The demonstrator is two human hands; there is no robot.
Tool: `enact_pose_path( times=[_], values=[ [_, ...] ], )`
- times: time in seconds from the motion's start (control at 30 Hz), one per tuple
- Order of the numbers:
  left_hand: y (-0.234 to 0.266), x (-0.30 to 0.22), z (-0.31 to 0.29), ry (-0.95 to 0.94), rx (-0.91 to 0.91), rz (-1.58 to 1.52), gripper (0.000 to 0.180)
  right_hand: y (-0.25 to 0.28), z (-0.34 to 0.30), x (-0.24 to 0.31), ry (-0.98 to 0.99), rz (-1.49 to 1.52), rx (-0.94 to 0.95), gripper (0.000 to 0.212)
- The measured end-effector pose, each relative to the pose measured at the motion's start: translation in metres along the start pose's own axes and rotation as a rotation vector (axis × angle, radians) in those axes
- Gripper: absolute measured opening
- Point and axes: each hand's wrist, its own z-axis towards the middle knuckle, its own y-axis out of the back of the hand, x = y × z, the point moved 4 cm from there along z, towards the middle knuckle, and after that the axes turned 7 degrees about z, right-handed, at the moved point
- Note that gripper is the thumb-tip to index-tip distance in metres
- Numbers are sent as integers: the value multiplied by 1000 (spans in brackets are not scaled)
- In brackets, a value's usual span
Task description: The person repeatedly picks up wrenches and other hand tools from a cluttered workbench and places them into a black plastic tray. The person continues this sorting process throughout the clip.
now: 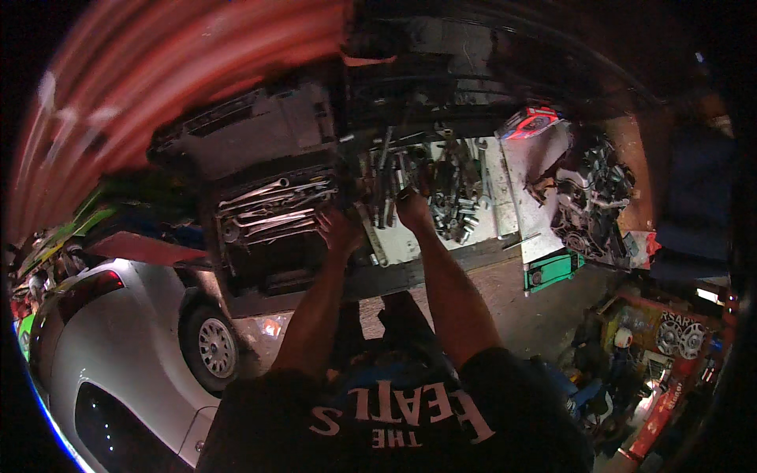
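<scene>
My left hand [339,230] is at the right end of an open dark toolbox [219,260], its fingers apart beside a pile of long silver wrenches [276,214]. My right hand [413,211] is over a white work surface [404,246], closed around a small dark-ended piece that I cannot make out. Around it lie sockets [467,227], more wrenches [486,189] and other metal tools, heaped together. Between my two hands a long flat tool [372,235] lies slanting toward the near edge.
An engine [587,201] stands to the right of the bench, with a green metal item [552,272] below it. A red and blue box [530,123] sits at the far right corner. A silver car [126,339] is close at lower left. Red shelving [670,394] stands lower right.
</scene>
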Motion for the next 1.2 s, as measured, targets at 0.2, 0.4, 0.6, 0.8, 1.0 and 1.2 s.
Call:
enact_pose_path(
  times=[0.2,0.4,0.6,0.8,1.0,1.2],
  values=[
    [-44,17,18,176,36,110,83,65,-2,-7,-31,73,95,32],
    [-54,11,22,203,39,186,100,93,41,-95,-111,-24,43,33],
    [-59,13,24,249,235,348,104,78,62,-86,-321,-72,92,35],
    [-53,2,26,328,218,171,112,60,73,-100,-174,-223,141,29],
    [-32,-1,14,368,448,316,104,75,53,-102,186,-206,130,23],
    [-46,7,18,355,338,247,114,100,35,-102,-106,54,-157,34]
  ],
)
